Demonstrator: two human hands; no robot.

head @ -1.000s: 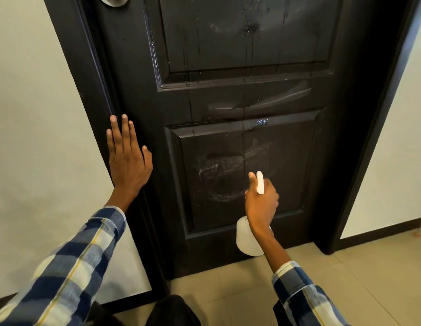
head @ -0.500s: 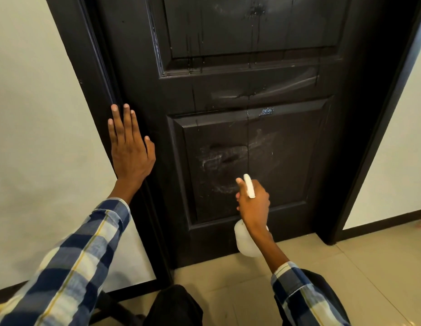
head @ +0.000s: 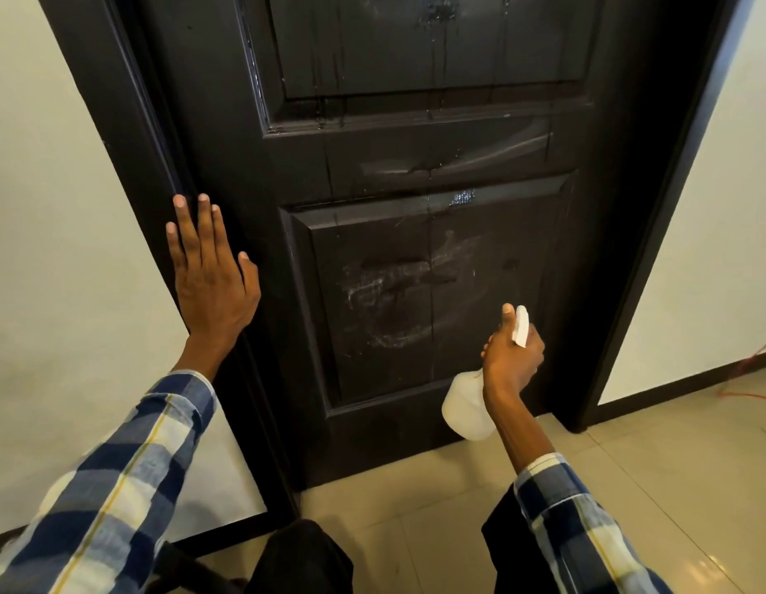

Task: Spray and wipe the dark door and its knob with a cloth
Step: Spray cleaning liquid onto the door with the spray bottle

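Observation:
The dark panelled door (head: 415,165) fills the upper middle of the view. Its lower panel (head: 415,293) carries whitish smears and thin drip lines. My left hand (head: 210,280) lies flat with straight fingers against the door's left edge by the frame. My right hand (head: 512,358) grips the neck of a white spray bottle (head: 465,405), whose nozzle points at the lower right of the panel. The bottle's body hangs below my wrist. No cloth and no knob show in this view.
Pale walls flank the dark door frame (head: 672,207) on both sides. Beige floor tiles (head: 629,465) lie at the lower right, with an orange cord (head: 749,379) near the right baseboard. My dark-trousered knees (head: 304,559) sit at the bottom edge.
My right hand carried the spray bottle to the right along the lower panel. The view tilted down, so the knob left the top edge. My left hand stayed flat on the door edge.

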